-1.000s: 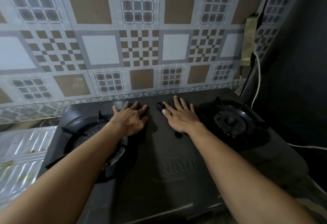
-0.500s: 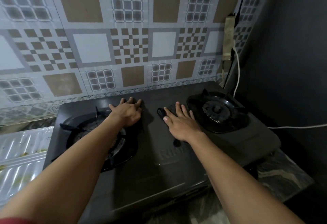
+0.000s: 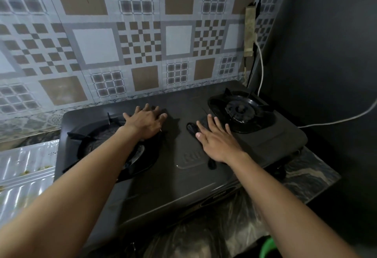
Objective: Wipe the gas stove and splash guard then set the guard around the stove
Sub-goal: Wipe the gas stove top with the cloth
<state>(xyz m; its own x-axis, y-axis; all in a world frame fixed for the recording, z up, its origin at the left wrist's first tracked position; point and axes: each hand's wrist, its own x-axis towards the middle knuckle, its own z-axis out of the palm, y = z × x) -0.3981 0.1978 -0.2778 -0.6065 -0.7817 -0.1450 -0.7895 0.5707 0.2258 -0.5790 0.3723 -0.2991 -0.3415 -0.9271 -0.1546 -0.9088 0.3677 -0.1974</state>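
Note:
A dark two-burner gas stove (image 3: 183, 182) stands on a marbled counter against a patterned tile wall. My left hand (image 3: 145, 123) lies flat, palm down, on the stove top just right of the left burner (image 3: 122, 151). My right hand (image 3: 216, 141) also rests flat, fingers spread, left of the right burner (image 3: 240, 110), beside a small dark oval spot (image 3: 191, 129). Neither hand holds anything. A ribbed, shiny metal splash guard (image 3: 26, 172) lies flat to the left of the stove, with some yellowish stains on it.
A white cable (image 3: 326, 123) runs from a wall-mounted strip (image 3: 250, 31) down behind the stove's right end. A dark wall (image 3: 326, 53) closes in the right side. The marbled counter (image 3: 302, 178) shows in front and to the right, and something green (image 3: 267, 247) sits below.
The view has pulled back and shifted, so the stove sits further right in frame. Both hands stay flat on the stove top, the left one slid slightly toward the back.

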